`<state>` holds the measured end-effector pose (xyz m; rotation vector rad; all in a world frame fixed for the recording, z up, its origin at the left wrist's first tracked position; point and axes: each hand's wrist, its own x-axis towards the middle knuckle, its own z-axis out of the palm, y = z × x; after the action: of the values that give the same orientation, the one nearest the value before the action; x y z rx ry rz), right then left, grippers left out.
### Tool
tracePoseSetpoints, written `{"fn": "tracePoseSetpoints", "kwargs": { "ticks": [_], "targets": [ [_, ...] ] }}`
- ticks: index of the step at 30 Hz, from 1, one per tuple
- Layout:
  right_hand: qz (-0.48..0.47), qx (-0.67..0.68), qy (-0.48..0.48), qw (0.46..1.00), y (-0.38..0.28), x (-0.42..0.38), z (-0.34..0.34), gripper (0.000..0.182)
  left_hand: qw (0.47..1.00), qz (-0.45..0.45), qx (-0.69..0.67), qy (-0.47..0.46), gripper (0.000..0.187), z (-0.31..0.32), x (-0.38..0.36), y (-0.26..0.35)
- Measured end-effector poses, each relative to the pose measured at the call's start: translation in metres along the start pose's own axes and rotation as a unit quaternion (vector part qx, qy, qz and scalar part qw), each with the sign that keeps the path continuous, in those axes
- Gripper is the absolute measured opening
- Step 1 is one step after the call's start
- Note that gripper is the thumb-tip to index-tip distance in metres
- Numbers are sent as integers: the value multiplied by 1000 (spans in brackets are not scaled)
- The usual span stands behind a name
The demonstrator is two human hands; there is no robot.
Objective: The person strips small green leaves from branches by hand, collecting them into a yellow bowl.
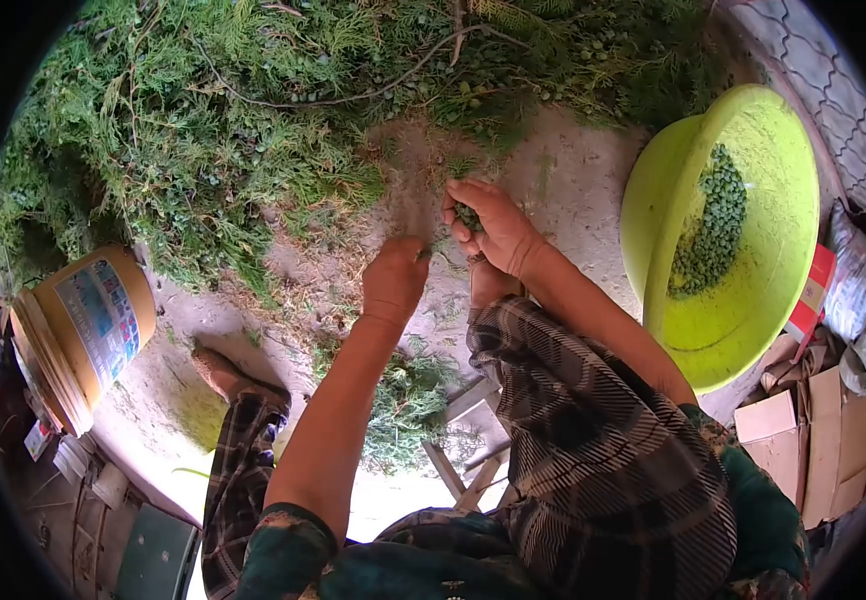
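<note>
My left hand (pixel 395 277) is closed in a fist above the floor, and what its fingers hold, if anything, is too small to make out. Just right of it and slightly higher, my right hand (pixel 493 222) curls around a few small green seed cones (pixel 466 217). A small gap separates the two hands. Beyond them lies a large heap of cut evergreen branches (pixel 253 150) bearing similar cones. On the right a yellow-green basin (pixel 643 200) is tilted toward me, with many green cones (pixel 715 225) gathered inside it.
An orange-yellow bucket (pixel 138 290) with a label leans at the left. Small sprigs (pixel 403 400) lie on the floor between my feet, near a wooden stool (pixel 473 480). Flattened cardboard (pixel 823 440), a red box (pixel 811 290) and a plastic bag (pixel 858 270) are at the right.
</note>
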<state>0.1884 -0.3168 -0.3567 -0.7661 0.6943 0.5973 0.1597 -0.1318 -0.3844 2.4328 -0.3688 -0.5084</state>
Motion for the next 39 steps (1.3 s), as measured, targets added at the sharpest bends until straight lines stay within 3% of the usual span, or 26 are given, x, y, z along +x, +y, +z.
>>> {"fn": "tracePoseSetpoints", "kwargs": {
  "ticks": [2, 6, 8, 10, 12, 14, 16, 20, 22, 27, 29, 30, 32, 36, 39],
  "targets": [
    [3, 0, 0, 1000, 6, 0, -2, 24, 998, 15, 56, 3, 14, 1, 3, 6],
    [5, -48, 11, 999, 11, -3, 7, 26, 996, -40, -70, 49, 14, -31, 9, 33],
    [36, -35, -4, 999, 12, -9, 14, 27, 943, -75, -320, 40, 22, -43, 6, 48],
    [102, 88, -32, 990, 10, -8, 19, 26, 942, -46, -332, 8, 27, -55, 6, 50],
    [107, 103, -94, 984, 17, 2, 5, 26, 970, -93, -205, 92, 27, -74, 11, 30],
    [112, 122, -150, 975, 22, 7, -2, 26, 961, -216, -101, 141, 27, -95, 24, 5],
    [112, 88, -156, 977, 22, 7, -5, 25, 956, -193, 71, 212, 26, -95, 41, -34],
    [126, 66, -119, 983, 24, 0, -3, 24, 949, -180, 195, 170, 24, -73, 50, -60],
    [101, 26, -129, 986, 26, 2, -3, 26, 968, -194, 125, 95, 18, -73, 41, -62],
    [108, 6, -116, 987, 27, 1, -1, 25, 984, -165, 24, 63, 11, -70, -12, -53],
    [107, 3, -117, 987, 26, 2, -1, 25, 989, -98, -104, 33, 9, -72, -21, -61],
    [113, 8, -111, 987, 26, 2, -2, 25, 989, -99, -104, 33, 9, -76, -21, -62],
    [122, 15, -104, 987, 28, 1, -3, 24, 880, -303, -363, 41, 8, -84, -22, -66],
    [116, 24, -116, 986, 29, 3, -4, 23, 845, -306, -437, 34, 11, -91, -26, -73],
    [114, 21, -117, 986, 28, 3, -3, 23, 843, -346, -409, 39, 11, -91, -31, -83]
  ]
}}
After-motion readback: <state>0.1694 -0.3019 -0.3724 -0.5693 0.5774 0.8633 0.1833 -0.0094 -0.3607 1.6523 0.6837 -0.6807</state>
